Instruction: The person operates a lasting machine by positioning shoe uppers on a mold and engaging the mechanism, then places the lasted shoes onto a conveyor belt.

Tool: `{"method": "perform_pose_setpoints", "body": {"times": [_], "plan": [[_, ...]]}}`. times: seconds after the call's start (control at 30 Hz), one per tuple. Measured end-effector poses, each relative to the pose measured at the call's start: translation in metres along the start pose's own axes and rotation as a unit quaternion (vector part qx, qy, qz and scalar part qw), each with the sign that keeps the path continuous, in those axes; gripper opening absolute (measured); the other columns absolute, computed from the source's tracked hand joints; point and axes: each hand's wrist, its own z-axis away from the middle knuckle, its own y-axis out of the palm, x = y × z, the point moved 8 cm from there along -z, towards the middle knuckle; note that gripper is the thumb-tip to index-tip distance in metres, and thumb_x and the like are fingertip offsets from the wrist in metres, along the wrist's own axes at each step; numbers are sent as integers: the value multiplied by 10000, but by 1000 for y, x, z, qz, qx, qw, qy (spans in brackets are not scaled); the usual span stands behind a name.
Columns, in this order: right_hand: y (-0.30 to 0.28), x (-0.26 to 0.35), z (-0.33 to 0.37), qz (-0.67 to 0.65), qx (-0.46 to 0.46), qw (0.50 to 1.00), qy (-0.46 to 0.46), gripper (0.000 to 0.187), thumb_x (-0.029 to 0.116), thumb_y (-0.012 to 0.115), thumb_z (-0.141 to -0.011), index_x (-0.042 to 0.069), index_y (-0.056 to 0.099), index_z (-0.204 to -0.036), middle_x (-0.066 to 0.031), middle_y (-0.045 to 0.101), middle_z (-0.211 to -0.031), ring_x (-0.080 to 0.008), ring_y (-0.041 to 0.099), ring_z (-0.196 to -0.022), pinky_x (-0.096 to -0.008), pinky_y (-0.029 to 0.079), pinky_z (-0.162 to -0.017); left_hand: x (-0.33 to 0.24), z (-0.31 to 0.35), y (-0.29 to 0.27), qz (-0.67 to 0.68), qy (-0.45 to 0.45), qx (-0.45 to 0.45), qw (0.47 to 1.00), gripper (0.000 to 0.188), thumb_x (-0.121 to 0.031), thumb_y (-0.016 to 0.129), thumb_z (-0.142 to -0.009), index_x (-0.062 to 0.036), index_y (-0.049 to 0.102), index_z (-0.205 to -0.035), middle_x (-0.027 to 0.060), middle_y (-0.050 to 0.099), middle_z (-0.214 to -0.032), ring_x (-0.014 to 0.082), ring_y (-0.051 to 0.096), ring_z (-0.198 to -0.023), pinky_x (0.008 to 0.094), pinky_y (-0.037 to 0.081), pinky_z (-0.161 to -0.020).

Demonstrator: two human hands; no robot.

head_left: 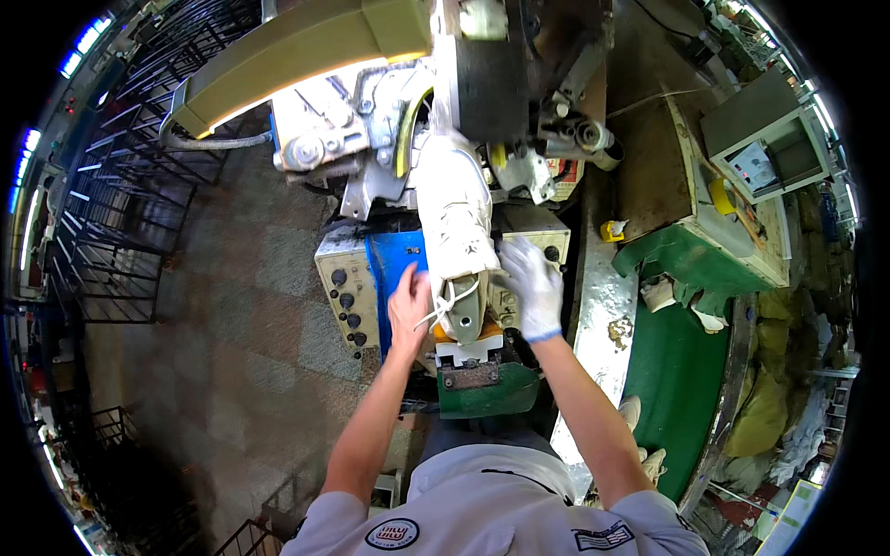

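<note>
A white lace-up shoe upper [452, 208] sits on a grey-green last [467, 315], its toe up under the machine head [491, 88]. Its white laces [447, 304] hang loose in a loop near the heel end. At the shoe's left side is my bare left hand [408, 301], fingers loosely bent and apart, with no grip on anything that I can see. My right hand [531, 283], in a white glove with a blue cuff, is open at the shoe's right side, fingertips close to it. Whether they touch it I cannot tell. An orange-and-white rest [468, 348] lies below the last's heel.
Control boxes with black knobs [346, 301] flank the shoe. A yellow-beige lamp housing [306, 60] arches at upper left. On the right run a metal ledge [598, 334] and a green conveyor belt [672, 398] with shoes. Black racks [120, 185] stand at far left.
</note>
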Motion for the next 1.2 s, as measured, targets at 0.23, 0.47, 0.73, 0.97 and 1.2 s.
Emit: {"method": "perform_pose_setpoints", "body": {"times": [0.23, 0.47, 0.73, 0.97, 1.2], "plan": [[-161, 3, 91, 40, -140, 988, 53, 516, 279, 611, -1011, -57, 504, -1389, -225, 643, -1263, -344, 675, -1084, -424, 579, -801, 110, 66, 25, -213, -175, -4, 961, 694, -260, 698, -855, -2, 434, -1443, 334, 673, -1101, 491, 666, -985, 537, 537, -859], [-178, 10, 109, 11, -92, 994, 65, 469, 245, 559, -1017, -47, 507, -1380, -229, 639, -1249, -407, 673, -1083, -514, 595, -815, 60, 81, -33, -170, -129, -12, 977, 621, -488, 760, -811, 6, 654, -1173, 248, 734, -1000, 408, 712, -960, 482, 546, -848], [-7, 63, 147, 176, 80, 981, 27, 829, 391, 681, -937, -107, 339, -1505, -262, 581, -1364, -304, 650, -1198, -337, 548, -977, -183, 105, -136, 105, -102, -5, 989, 425, -202, 730, -837, 31, 651, -1183, 104, 711, -991, 168, 687, -840, 297, 543, -752], [6, 64, 147, -144, 179, 962, 146, 713, 480, 652, -951, -21, 506, -1437, -169, 619, -1365, -235, 621, -1218, -374, 479, -1063, -244, 96, 29, 106, -33, 153, 982, 439, -332, 701, -947, 39, 654, -1178, 38, 670, -952, 121, 614, -842, 244, 467, -714], [-389, 104, 199, -17, -143, 971, 191, 487, 363, 613, -980, 1, 637, -1305, -140, 742, -1088, -206, 717, -934, -335, 579, -859, -265, 95, 19, -157, 180, -150, 960, 353, -185, 612, -1032, 81, 623, -1263, 144, 695, -1184, 201, 654, -1056, 311, 512, -917]]}}
